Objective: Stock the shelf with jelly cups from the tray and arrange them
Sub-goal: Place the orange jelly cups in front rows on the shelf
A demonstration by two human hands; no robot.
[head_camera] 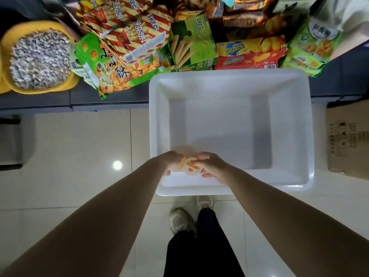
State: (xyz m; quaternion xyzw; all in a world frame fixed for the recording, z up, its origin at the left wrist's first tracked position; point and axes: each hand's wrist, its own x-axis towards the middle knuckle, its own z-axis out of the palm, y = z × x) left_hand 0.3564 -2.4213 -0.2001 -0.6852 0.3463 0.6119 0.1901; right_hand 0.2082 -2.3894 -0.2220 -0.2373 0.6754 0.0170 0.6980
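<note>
Both arms reach straight out and down from the bottom corners, and the two hands meet over the near edge of the white tray (pixel 289 124). The left hand (pixel 169 161) is curled around a jelly cup with an orange side (pixel 180 164); only a sliver of that one shows, most of it is hidden under the fingers. The right hand (pixel 211 164) has its fingers bent over a second jelly cup (pixel 191 169), pinching it at the rim, with the white lid and its red and orange print facing up. The two cups sit right against each other between the hands, just above the tray's near wall.

The tray looks bare on the inside otherwise. Its far edge butts up to the dark shelf (pixel 79 100), which is piled with snack bags (pixel 127 37), a green biscuit stick box (pixel 191 45) and cheese cracker packs (pixel 249 54). A yellow tub of seeds (pixel 40 58) sits at the left. There's a cardboard box (pixel 348 140) on the tiled floor (pixel 79 146) to the right, and shoes (pixel 179 218) down below.
</note>
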